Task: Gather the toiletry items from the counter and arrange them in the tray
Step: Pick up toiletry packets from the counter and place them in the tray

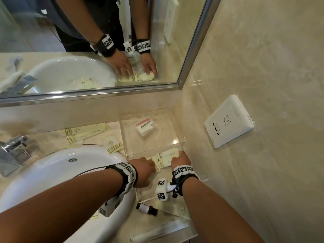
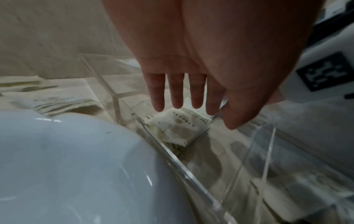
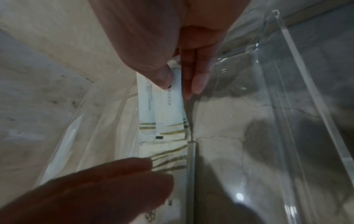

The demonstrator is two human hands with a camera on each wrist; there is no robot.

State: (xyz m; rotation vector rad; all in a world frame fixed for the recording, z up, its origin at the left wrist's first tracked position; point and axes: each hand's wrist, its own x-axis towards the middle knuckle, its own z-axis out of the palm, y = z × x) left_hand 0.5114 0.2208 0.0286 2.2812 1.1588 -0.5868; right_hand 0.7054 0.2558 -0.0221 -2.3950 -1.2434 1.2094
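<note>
Inside tray [image 1: 181,137]: several cream sachets [image 1: 166,159].

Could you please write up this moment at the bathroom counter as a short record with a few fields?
tray: clear acrylic tray in the counter corner
in tray: cream sachets at a divider; a white packet in the far compartment
right hand: right hand pinches a sachet's end
left hand: left hand, fingers straight, over the sachets
still on counter: cream sachets behind the basin; brown bottle near the tray
</note>
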